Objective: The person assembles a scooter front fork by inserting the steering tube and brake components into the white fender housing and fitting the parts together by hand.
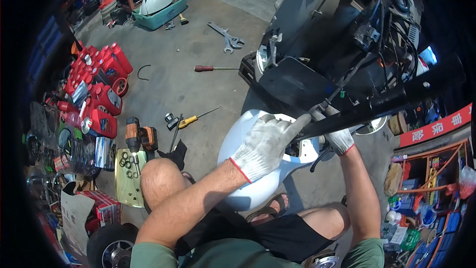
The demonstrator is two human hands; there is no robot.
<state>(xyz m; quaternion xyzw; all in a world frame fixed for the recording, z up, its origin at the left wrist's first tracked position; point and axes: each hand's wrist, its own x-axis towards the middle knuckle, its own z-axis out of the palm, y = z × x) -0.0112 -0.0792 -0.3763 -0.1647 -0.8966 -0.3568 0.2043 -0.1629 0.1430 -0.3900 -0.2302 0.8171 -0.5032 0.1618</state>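
My left hand (263,146), in a pale glove, has bent fingers at the lower end of a long black tube (391,99); what they grip is hidden. My right hand (336,134), also gloved, reaches up beside the tube, fingers closed on a dark cable (342,82) hanging from a dismantled scooter body (295,84). Below both hands lies a glossy white body panel (238,193) with an opening at the top, partly covered by my left hand.
On the floor are a screwdriver (188,121), wrenches (220,32), a cordless drill (133,131) and a metal tray (129,186). Red jugs (106,99) stand at left, a tire (99,248) lower left, and an orange rack (434,154) with supplies at right.
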